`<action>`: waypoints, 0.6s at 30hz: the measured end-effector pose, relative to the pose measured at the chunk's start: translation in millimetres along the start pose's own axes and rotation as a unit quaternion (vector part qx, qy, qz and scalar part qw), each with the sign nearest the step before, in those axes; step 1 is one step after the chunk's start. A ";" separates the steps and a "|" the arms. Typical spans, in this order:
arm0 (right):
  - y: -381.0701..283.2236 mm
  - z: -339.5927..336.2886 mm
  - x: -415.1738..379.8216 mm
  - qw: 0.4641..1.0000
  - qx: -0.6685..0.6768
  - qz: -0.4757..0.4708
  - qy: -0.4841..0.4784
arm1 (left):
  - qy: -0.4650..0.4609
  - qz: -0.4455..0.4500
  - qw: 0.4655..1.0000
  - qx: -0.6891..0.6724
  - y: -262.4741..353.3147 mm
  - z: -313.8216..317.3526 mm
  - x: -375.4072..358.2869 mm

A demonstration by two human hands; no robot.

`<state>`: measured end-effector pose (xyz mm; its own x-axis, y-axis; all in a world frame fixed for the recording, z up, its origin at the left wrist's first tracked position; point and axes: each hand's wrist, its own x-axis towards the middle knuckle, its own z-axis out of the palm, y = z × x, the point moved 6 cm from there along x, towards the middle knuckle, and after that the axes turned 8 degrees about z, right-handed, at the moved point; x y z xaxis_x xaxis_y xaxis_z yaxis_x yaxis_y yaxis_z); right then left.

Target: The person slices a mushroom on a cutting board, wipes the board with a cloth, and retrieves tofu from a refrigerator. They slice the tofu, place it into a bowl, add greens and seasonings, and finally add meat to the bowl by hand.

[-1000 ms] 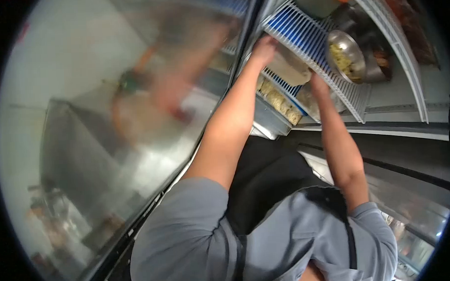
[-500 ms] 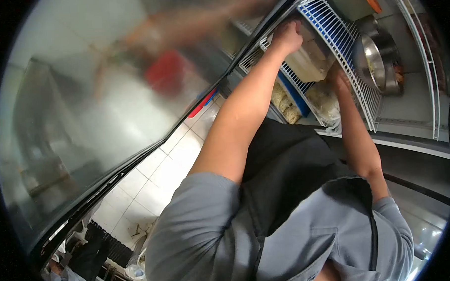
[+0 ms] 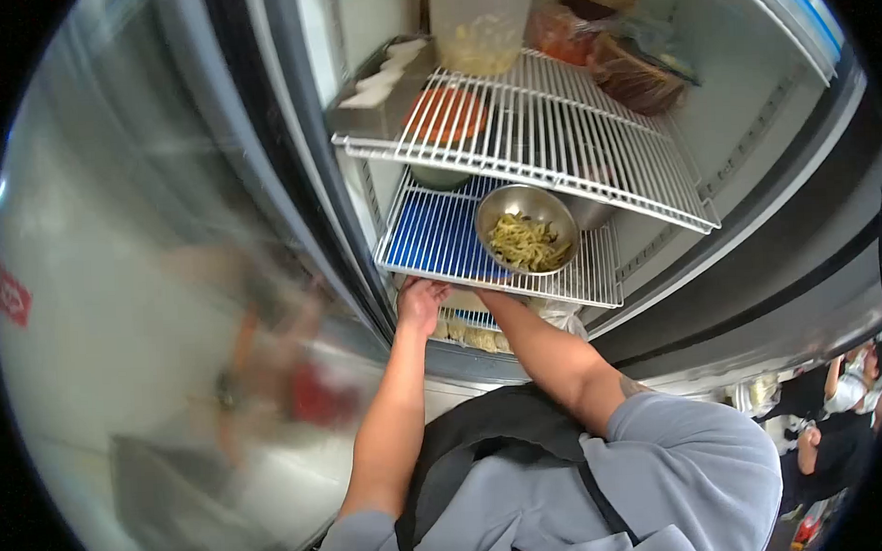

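Observation:
Under the front edge of the middle wire shelf [image 3: 499, 273], my left hand [image 3: 424, 300] has its fingers bent against the left side of a pale container [image 3: 464, 301]. My right hand [image 3: 488, 295] reaches in at the container's right side; its fingers are hidden below the shelf. The container is mostly covered by the shelf. Just above, a steel bowl [image 3: 489, 208] of greenish strips stands on the middle shelf, right of a blue sheet [image 3: 430, 227]. Pale bundled food [image 3: 482, 339] shows beneath my hands, and a clear plastic bag [image 3: 563, 315] lies to their right.
The upper wire shelf [image 3: 592, 154] holds a translucent tub [image 3: 481, 26], bagged food [image 3: 638, 74] and a long box of pale items [image 3: 386, 88]. A glass door [image 3: 170, 314] stands at the left. Other people [image 3: 840, 436] are at the far right.
The view has turned and shifted, bringing the upper shelves to the front. My hands remain at the container, whose body is now mostly hidden under the shelf.

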<state>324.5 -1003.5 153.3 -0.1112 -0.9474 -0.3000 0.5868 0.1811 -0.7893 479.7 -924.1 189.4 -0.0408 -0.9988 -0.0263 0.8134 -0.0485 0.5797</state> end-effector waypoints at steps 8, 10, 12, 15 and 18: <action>-10.6 22.9 -12.3 0.999 0.033 0.004 0.012 | -0.008 -0.051 0.998 -0.032 12.5 11.5 -1.2; -10.9 25.2 -14.1 0.999 0.039 0.001 0.013 | -0.009 -0.065 0.997 -0.030 12.0 10.2 0.4; -12.4 27.1 -15.6 0.999 0.039 -0.001 0.013 | 0.001 -0.052 0.998 -0.025 13.9 15.3 2.4; -13.7 29.4 -18.2 0.999 0.037 -0.002 0.014 | -0.001 -0.044 0.999 -0.024 15.8 22.8 1.6; -10.9 30.8 -23.2 0.999 0.034 -0.004 0.013 | -0.002 -0.052 0.998 -0.039 10.1 14.4 4.1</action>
<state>345.4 -991.6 185.4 -0.1366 -0.9417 -0.3076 0.6385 0.1537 -0.7541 479.4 -928.7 206.9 -0.1294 -0.9884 -0.0800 0.8477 -0.1521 0.5082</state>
